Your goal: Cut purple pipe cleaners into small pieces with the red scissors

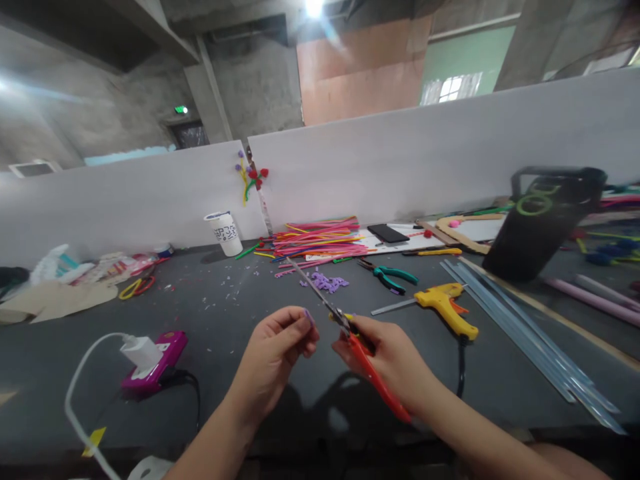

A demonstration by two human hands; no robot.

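Observation:
My right hand (395, 363) is closed round the red and yellow handles of a pair of scissors (320, 297), whose long blades point up and to the left over the dark table (240, 373). My left hand (280, 347) is pinched shut on a tiny purple piece (309, 316) at its fingertips, just left of the scissor pivot. A small heap of purple cut bits (327, 283) lies on the table behind the blades.
A yellow glue gun (447, 308) and green-handled pliers (393, 275) lie to the right, with long clear sticks (530, 337) beyond. Coloured pipe cleaners (320, 241), a white cup (225, 233) and a black container (543, 223) stand at the back. A pink power strip (155, 359) sits left.

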